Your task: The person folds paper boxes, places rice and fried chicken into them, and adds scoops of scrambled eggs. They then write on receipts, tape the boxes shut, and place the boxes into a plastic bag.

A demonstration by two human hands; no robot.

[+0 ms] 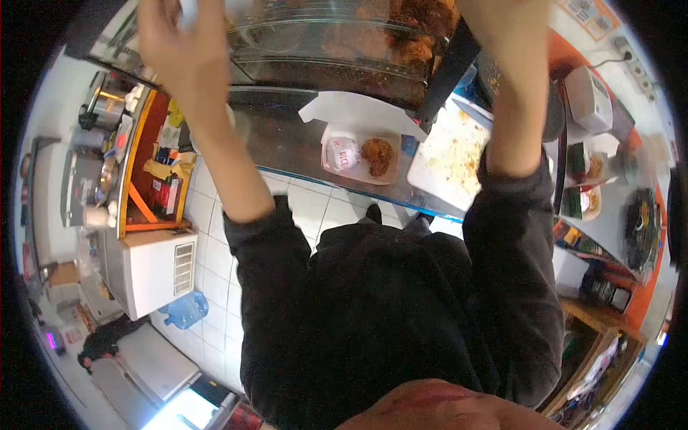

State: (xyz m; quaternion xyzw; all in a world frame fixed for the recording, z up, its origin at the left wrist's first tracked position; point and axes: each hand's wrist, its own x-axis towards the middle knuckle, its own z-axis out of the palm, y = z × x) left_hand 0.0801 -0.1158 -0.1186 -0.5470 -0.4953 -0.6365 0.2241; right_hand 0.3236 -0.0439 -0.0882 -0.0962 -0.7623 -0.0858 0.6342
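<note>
My left hand point(179, 54) is raised at the top left and blurred, partly cut off by the frame's upper edge. A small whitish thing point(189, 13) shows between its thumb and fingers, too smeared to name. My right hand point(502, 25) reaches up at the top right beside the dark post of a glass display case point(287, 72); its fingers are out of view. Between my forearms, an open white cardboard box point(358, 176) stands on the dark counter. Inside lie a wrapped bundle marked as rice point(342, 153) and a piece of fried chicken point(378, 156).
Right of the box lies a white cutting board point(448, 158) covered in crumbs. More fried pieces point(412, 46) sit behind the glass. Two more open food boxes point(593, 166) stand at the right. A blue water jug point(186, 310) lies on the tiled floor near a white freezer point(154, 272).
</note>
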